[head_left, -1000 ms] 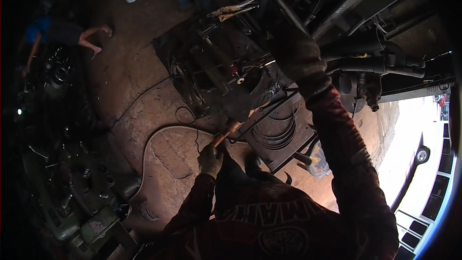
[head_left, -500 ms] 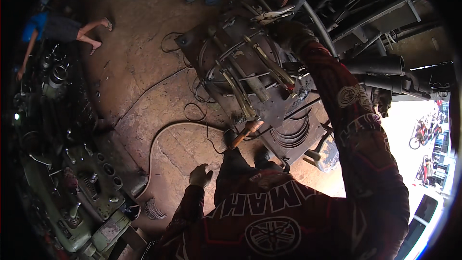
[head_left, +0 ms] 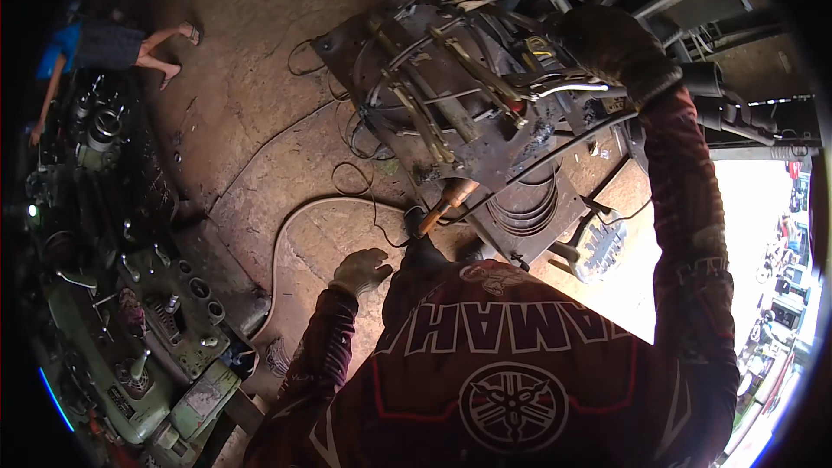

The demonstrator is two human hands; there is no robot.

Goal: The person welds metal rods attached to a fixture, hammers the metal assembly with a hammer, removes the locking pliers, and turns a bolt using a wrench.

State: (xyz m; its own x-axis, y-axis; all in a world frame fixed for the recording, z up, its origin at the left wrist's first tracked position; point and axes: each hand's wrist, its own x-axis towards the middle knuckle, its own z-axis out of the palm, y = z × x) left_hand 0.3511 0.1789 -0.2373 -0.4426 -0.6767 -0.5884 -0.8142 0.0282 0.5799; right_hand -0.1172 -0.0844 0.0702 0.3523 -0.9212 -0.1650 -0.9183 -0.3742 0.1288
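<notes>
My right hand point(head_left: 620, 50), in a dark work glove, is over the right far side of a metal worktable point(head_left: 511, 160). Beside it lie bright metal plier-like handles point(head_left: 568, 87); its fingers are hidden, so I cannot tell whether it grips them. On the table, long-handled metal clamps point(head_left: 472, 69) lie across a round frame of bent rod point(head_left: 368, 87). My left hand point(head_left: 362, 270), in a light glove, hangs low over the floor with its fingers loosely bent and apart, holding nothing. A tool with an orange-brown handle point(head_left: 446, 206) rests at the table's near edge.
A green lathe-like machine point(head_left: 130, 364) stands along the left, with a person in blue point(head_left: 104, 43) beyond it. A hose point(head_left: 299, 212) curves across the floor. Metal rings point(head_left: 524, 217) lie on a lower plate. Pipes and steel bars point(head_left: 711, 78) crowd the right.
My right hand has moved right and nearer from the table's far edge, uncovering the bright handles. My left hand has shifted slightly up, its fingers more bent.
</notes>
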